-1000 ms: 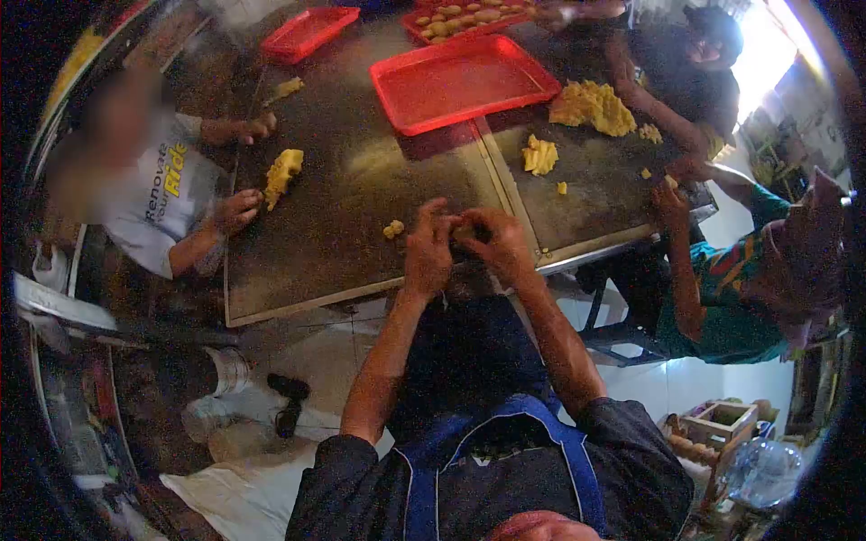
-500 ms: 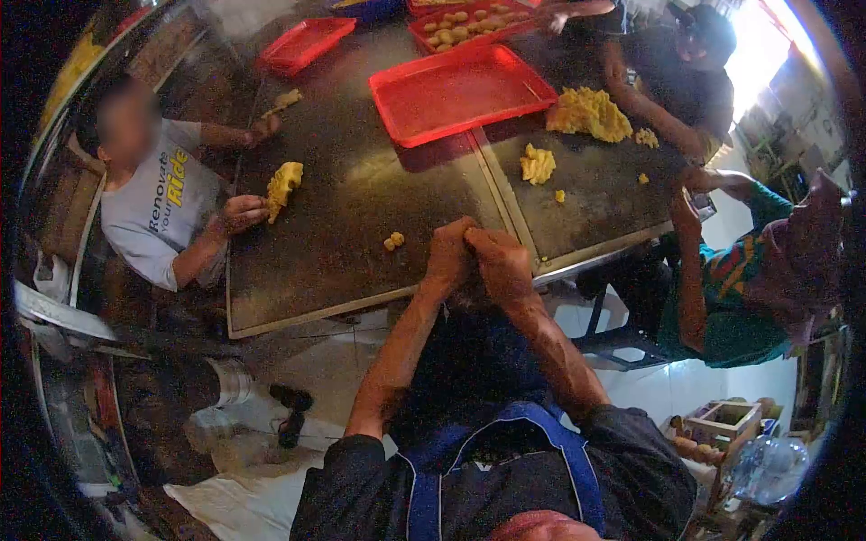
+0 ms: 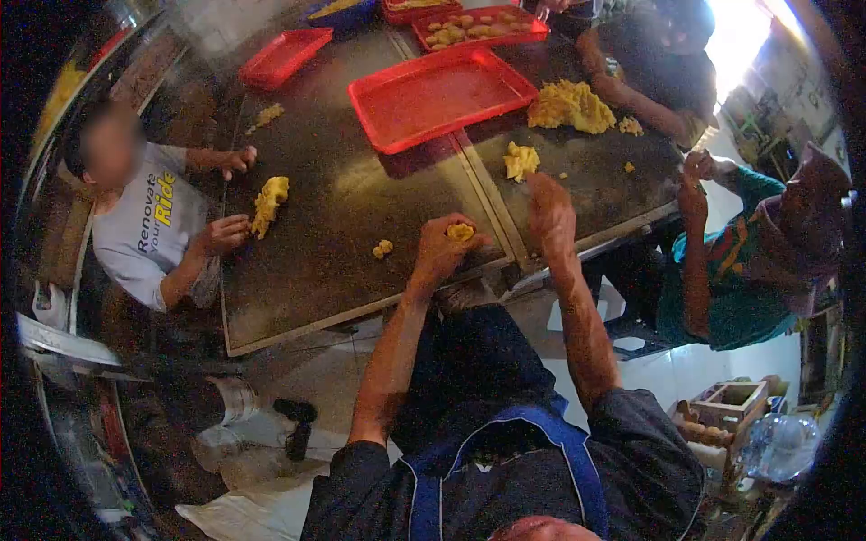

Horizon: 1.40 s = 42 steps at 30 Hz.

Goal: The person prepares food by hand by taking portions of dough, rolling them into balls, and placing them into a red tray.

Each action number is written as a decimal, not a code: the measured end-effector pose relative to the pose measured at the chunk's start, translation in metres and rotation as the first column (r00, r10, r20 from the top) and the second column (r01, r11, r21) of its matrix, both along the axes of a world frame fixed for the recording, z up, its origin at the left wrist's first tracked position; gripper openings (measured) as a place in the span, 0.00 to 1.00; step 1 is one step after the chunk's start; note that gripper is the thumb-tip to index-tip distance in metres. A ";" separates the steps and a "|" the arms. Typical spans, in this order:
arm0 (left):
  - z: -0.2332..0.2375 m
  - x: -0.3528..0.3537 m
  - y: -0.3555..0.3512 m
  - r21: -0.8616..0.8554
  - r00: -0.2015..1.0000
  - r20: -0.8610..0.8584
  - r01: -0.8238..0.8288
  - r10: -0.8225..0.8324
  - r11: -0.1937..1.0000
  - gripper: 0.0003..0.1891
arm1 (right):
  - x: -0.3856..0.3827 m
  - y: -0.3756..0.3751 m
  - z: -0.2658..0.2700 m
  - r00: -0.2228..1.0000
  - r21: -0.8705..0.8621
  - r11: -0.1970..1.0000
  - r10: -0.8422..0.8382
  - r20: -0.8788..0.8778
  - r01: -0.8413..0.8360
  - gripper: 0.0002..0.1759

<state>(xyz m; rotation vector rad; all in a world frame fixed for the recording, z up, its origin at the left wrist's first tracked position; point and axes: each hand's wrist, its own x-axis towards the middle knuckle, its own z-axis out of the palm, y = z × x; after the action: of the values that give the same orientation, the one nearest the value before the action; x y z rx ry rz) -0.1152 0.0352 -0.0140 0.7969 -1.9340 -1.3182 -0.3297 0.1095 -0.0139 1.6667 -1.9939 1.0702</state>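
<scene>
The one wide view looks forward and steeply down from the person's head, close above the blue apron (image 3: 580,464) at lower centre, with the tabletop (image 3: 334,180) farther off in the upper half.

The person wears a dark short-sleeved top (image 3: 631,442) under a blue apron (image 3: 577,460) with pale edging.

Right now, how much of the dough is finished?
Some looks done: small shaped pieces sit in the far red tray. One dough piece is in the left hand. The right hand is blurry, close to a yellow lump. Plenty seems left: that lump and the big dough heap both look rough and unshaped.
</scene>
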 end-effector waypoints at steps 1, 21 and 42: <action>0.000 0.002 0.004 0.026 1.000 0.027 0.007 -0.007 1.000 0.16 | 0.019 0.007 0.009 0.999 -0.056 0.997 0.047 0.009 -0.047 0.21; -0.007 0.007 -0.005 -0.003 0.994 -0.107 -0.024 0.024 1.000 0.12 | 0.087 0.010 0.014 0.835 -0.018 0.869 0.481 0.267 -0.495 0.19; -0.035 -0.013 -0.013 -0.183 0.972 0.080 -0.204 0.222 0.962 0.16 | 0.096 0.005 0.006 0.893 0.166 0.895 0.364 0.264 -0.414 0.38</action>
<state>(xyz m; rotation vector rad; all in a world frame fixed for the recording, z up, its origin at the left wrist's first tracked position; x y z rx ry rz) -0.1278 0.0224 -0.0495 0.9682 -1.9471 -0.9835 -0.2342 0.1145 -0.0079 2.2267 -2.0221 1.2619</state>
